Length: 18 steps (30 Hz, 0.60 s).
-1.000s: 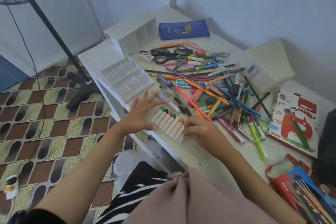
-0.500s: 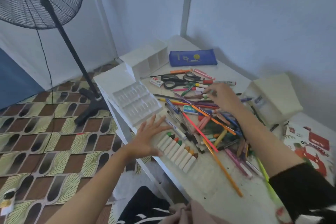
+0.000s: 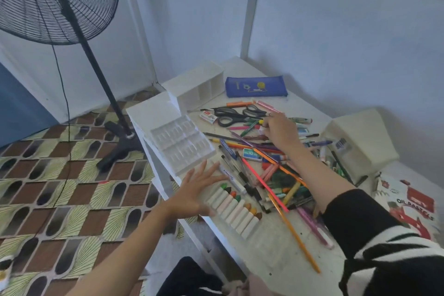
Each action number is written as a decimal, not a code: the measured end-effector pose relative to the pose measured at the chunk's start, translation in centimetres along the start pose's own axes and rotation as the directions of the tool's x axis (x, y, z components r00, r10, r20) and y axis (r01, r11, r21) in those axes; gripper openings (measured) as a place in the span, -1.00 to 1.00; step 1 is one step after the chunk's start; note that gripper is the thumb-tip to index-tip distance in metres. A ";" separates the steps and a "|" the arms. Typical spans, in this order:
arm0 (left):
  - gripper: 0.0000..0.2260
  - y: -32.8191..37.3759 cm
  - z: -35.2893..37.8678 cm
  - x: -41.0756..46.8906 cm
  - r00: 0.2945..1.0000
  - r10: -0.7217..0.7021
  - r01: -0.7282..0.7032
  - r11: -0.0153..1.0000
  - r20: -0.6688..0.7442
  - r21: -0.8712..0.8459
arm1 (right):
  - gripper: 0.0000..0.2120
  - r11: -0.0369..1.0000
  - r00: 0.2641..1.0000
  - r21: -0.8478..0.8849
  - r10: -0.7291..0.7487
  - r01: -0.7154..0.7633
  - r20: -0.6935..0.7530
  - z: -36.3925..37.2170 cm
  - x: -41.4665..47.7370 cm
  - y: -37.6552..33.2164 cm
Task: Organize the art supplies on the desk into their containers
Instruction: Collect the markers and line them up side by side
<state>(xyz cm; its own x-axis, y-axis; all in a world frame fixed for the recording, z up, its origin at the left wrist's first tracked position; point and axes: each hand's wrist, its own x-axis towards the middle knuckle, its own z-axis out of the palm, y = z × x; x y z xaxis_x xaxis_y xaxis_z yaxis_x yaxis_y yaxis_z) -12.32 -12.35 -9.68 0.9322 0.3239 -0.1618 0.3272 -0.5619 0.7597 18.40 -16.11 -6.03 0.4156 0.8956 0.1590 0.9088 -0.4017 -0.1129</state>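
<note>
1. Row of oil pastels [image 3: 234, 209]: white wraps, coloured tips, side by side near the desk's [image 3: 271, 247] front edge.
2. Left hand [image 3: 198, 191]: fingers spread flat, just beside the row.
3. Right hand [image 3: 280, 131]: fingers curled in the pen pile [image 3: 276, 175] by the scissors [image 3: 234, 115]; grip unclear.

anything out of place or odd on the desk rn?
Yes. Pens and pencils lie in a loose crossed pile mid-desk, while the clear tray beside it looks empty. One orange pencil juts out of the pile toward the near edge. The oil pastels sit in a row outside any container.
</note>
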 end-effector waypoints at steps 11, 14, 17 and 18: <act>-0.22 -0.2 0.2 0.1 0.999 0.027 -0.027 1.000 -0.018 -0.001 | -0.88 0.669 0.897 0.715 0.420 -0.202 -0.139 -3.4 -10.9 -3.1; -0.25 -0.5 0.6 0.2 0.999 0.030 -0.029 0.998 -0.015 0.052 | -0.84 0.556 0.832 0.780 0.548 -0.287 -0.085 -3.9 -15.2 -4.0; -0.25 -0.5 0.4 0.4 0.999 0.044 -0.046 0.990 0.012 0.136 | -0.86 0.463 0.779 0.819 0.626 -0.339 -0.032 -3.9 -19.2 -5.5; -0.24 -0.6 0.4 0.5 0.999 0.043 -0.047 0.985 0.028 0.167 | -0.87 0.455 0.775 0.818 0.632 -0.353 -0.017 -3.7 -20.2 -6.1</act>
<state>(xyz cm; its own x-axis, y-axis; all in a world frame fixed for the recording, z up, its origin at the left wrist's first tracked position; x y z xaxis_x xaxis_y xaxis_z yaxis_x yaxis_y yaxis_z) -11.94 -12.14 -10.41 0.9493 0.2779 -0.1469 0.3043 -0.6954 0.6510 4.56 -32.47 -4.91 0.8970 0.4366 0.0689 0.2363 -0.3420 -0.9095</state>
